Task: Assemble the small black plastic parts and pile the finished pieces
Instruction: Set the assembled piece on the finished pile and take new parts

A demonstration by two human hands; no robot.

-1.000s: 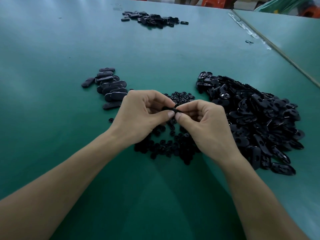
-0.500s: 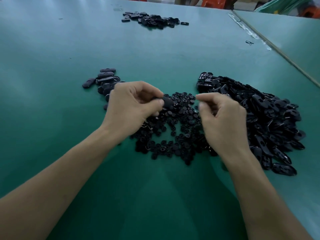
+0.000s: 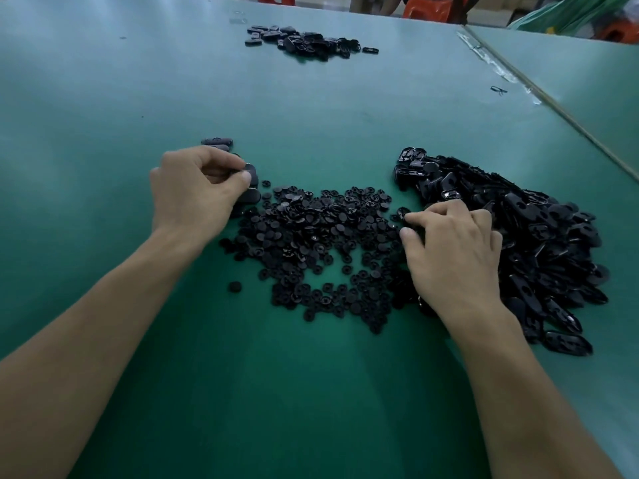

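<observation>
Green counter (image 3: 311, 108) | left grip (image 3: 193, 191) pinches finished piece (image 3: 251, 170) over small pile (image 3: 216, 141), mid-left | right grip (image 3: 449, 250) curled at shells (image 3: 536, 236), hold unclear | discs (image 3: 311, 236) and shells look mostly unassembled

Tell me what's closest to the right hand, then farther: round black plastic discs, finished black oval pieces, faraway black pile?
1. Round black plastic discs: middle, beside the right hand.
2. Finished black oval pieces: by the left hand.
3. Faraway black pile: across the table.
</observation>
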